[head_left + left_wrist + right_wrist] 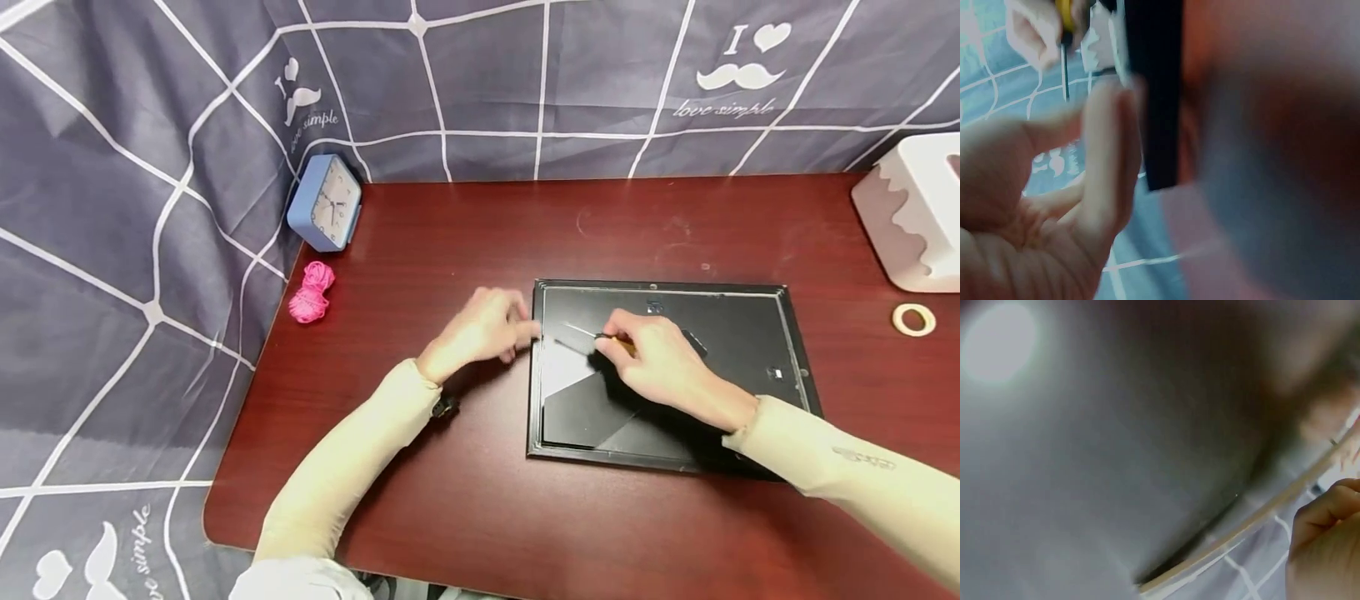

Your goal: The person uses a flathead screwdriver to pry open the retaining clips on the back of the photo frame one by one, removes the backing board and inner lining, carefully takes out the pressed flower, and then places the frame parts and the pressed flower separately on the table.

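Observation:
A black picture frame (534, 400) lies back side up on the table, with its dark backing panel showing. My right hand (663, 358) grips a small screwdriver (624, 344) with a yellow and black handle. Its thin metal shaft points left over the backing, near the frame's left side. Blurred in the head view, my left hand (483, 327) is at the frame's left edge with its fingertips right by the rim. In the left wrist view, the fingers are loosely bent beside the black edge, and nothing shows between them. The right wrist view mostly shows the grey backing close up.
A blue alarm clock (326, 204) and pink yarn (311, 292) stand at the table's left. Toward the right are a roll of tape (913, 319) and a white and brown box (911, 217). A grey checked curtain (487, 92) borders the back and left sides.

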Available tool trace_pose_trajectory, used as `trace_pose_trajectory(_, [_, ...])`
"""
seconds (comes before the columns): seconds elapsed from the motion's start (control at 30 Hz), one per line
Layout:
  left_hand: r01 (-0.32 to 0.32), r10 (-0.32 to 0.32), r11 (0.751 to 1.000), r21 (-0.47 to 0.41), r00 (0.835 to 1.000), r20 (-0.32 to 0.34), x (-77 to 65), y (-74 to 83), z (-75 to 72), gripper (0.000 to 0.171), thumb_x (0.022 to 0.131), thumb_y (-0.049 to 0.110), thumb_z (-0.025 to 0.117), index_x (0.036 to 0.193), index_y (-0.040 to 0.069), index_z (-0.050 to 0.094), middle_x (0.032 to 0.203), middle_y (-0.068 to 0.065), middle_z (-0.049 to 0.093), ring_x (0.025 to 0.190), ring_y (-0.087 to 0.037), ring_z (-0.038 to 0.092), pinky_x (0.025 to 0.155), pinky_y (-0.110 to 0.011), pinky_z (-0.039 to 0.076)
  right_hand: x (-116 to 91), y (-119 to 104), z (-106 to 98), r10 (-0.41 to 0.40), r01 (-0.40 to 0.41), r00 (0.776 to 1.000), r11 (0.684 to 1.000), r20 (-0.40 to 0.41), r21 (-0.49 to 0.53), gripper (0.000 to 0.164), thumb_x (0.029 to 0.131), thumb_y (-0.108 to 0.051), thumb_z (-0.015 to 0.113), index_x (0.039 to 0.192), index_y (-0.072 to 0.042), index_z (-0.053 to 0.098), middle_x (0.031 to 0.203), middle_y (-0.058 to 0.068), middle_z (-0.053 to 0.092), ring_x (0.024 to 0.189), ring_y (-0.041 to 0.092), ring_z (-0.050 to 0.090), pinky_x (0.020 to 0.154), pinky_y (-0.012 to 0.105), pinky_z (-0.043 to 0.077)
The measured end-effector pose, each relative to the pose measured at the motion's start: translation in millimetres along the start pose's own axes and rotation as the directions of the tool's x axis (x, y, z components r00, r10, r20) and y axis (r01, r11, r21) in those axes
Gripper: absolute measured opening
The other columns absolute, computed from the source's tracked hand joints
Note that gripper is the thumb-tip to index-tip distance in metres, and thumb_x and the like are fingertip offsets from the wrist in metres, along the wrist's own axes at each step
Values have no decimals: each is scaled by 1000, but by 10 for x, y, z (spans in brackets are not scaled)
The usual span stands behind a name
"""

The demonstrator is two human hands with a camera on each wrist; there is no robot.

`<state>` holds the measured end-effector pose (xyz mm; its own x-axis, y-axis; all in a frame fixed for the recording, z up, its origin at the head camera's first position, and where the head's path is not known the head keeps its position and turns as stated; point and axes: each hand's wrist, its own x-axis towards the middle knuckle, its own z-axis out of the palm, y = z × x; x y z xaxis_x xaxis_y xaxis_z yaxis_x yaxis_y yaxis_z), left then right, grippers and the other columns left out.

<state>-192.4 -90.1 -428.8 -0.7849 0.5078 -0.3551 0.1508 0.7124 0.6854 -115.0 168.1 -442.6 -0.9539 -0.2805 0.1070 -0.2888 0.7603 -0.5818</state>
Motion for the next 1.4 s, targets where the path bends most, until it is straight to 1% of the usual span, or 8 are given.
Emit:
trace_pose_trajectory(0.1, [-123,152,975,187,977,-151,157,131,-64,16,106,20,72,116,8,78,97,-8,83,81,-20,80,88,-35,68,-161,-1,-98,43,-41,999,998,-32,39,15,99,-12,75,87,-17,68,65,-7,52,62,6,46,59,23,37])
trace_pose_trajectory(0.23, [-212,275,882,420,956,-96,489,305,-43,30,106,22,71,131,6,75,126,-11,78,121,-28,73,109,-41,62,-325,-36,-195,109,-105,992,992,-57,64,13,101,-14,74,90,-18,69,67,-6,52,62,4,46,59,22,37])
trace_pose_trajectory(0.33, [-207,245,854,477,969,-17,676,369,-15,29,107,29,71,127,9,76,126,-9,78,119,-28,73,103,-44,64,-397,-87,-234,134,-130,990,989,-50,74,10,103,-16,72,93,-18,70,69,-5,55,64,5,47,61,23,39])
trace_pose_trajectory(0.5, [-136,186,840,526,981,-44,759,323,6,21,108,34,71,107,16,81,108,-3,81,100,-25,77,86,-46,68,-509,-132,-273,157,-152,986,985,-50,86,6,102,-15,73,97,-17,72,71,-6,59,65,4,49,60,23,40])
trace_pose_trajectory(0.7, [-162,224,842,515,973,-60,681,225,18,19,106,37,73,108,22,85,106,2,82,93,-20,76,79,-44,67,-610,-94,-321,200,-193,975,978,-98,83,5,101,-16,74,97,-17,72,72,-5,64,66,4,50,61,22,41])
trace_pose_trajectory(1.03, [-294,339,788,541,941,18,329,67,-10,29,106,26,73,79,14,74,69,0,62,70,-18,64,64,-36,57,-589,-43,-416,280,-273,957,957,-75,95,5,101,-19,73,103,-14,73,80,-1,71,68,7,54,62,24,43])
trace_pose_trajectory(1.23, [-321,319,829,459,944,85,155,9,16,13,105,23,73,104,13,82,83,0,78,76,-14,71,75,-35,64,-571,-41,-469,303,-297,950,951,-71,84,5,102,-20,72,102,-15,73,78,0,69,68,10,55,62,25,42])
trace_pose_trajectory(1.4, [-323,285,856,403,946,153,-5,19,87,39,105,20,69,143,9,68,107,-8,81,86,-18,72,87,-39,67,-570,-58,-504,326,-323,945,944,-32,70,9,104,-20,69,104,-11,71,75,2,65,66,14,53,60,26,41])
